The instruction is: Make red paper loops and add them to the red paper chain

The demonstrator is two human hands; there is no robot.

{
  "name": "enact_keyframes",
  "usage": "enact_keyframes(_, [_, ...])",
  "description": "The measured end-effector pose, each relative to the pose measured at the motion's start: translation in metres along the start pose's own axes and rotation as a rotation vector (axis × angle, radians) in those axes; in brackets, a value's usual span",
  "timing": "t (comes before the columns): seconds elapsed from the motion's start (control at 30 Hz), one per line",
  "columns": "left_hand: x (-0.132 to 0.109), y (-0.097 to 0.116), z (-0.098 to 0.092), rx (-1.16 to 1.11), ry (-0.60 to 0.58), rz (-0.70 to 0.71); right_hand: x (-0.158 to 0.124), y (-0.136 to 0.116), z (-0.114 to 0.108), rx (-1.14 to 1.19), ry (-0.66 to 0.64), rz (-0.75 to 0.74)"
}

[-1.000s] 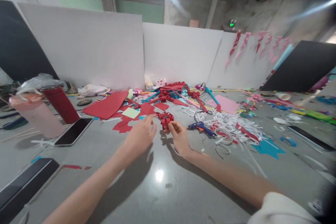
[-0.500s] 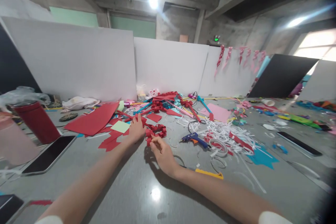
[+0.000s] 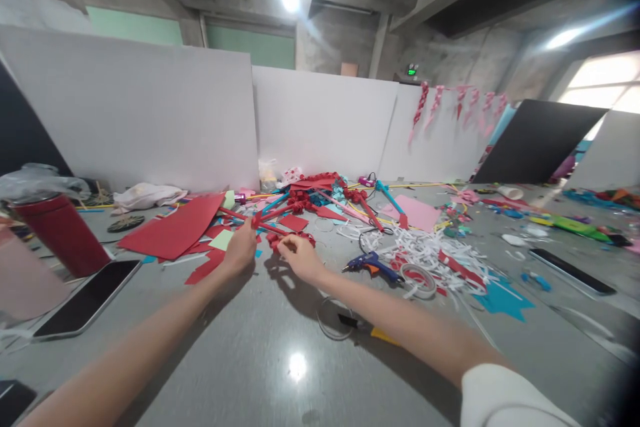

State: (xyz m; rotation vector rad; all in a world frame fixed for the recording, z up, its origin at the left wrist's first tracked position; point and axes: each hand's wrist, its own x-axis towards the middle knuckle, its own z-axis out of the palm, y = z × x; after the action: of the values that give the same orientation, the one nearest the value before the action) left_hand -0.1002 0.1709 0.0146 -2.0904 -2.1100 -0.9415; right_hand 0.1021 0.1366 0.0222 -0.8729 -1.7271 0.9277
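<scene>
My left hand is closed around a thin red paper stick, which points up and right from the fingers. Close by, my right hand pinches a looped red paper chain between thumb and fingers; part of the chain is hidden behind the hand. Beyond both hands lies a heap of red and blue paper pieces. To the right of my right hand rests a blue glue gun. A yellow-handled tool shows partly from under my right forearm.
Red paper sheets and a pale green square lie to the left, near a phone and a red tumbler. White paper shreds, a tape roll and another phone are on the right. White panels stand behind.
My left hand has drawn back to the left and now grips the red paper stick. My right hand has moved slightly left and up with the red chain.
</scene>
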Motion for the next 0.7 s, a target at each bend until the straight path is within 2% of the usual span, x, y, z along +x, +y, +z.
enact_keyframes(0.1, [-0.018,0.004,-0.007,-0.284,0.142,-0.083,-0.020,0.005,-0.003,-0.050,-0.020,0.030])
enact_keyframes(0.17, [-0.034,0.009,-0.011,-0.378,0.166,-0.104,-0.032,0.002,-0.010,-0.071,-0.039,0.045])
enact_keyframes(0.3, [-0.068,0.019,-0.016,-0.438,0.159,-0.130,-0.056,-0.011,-0.029,-0.055,-0.106,0.096])
enact_keyframes(0.43, [-0.094,0.030,-0.016,-0.741,0.107,-0.195,-0.078,-0.019,-0.041,-0.019,-0.164,0.144])
enact_keyframes(0.53, [-0.102,0.033,-0.013,-0.882,0.043,-0.231,-0.087,-0.017,-0.043,0.017,-0.176,0.169])
enact_keyframes(0.7, [-0.104,0.024,-0.008,-0.972,0.001,-0.296,-0.087,-0.009,-0.038,0.049,-0.087,0.191])
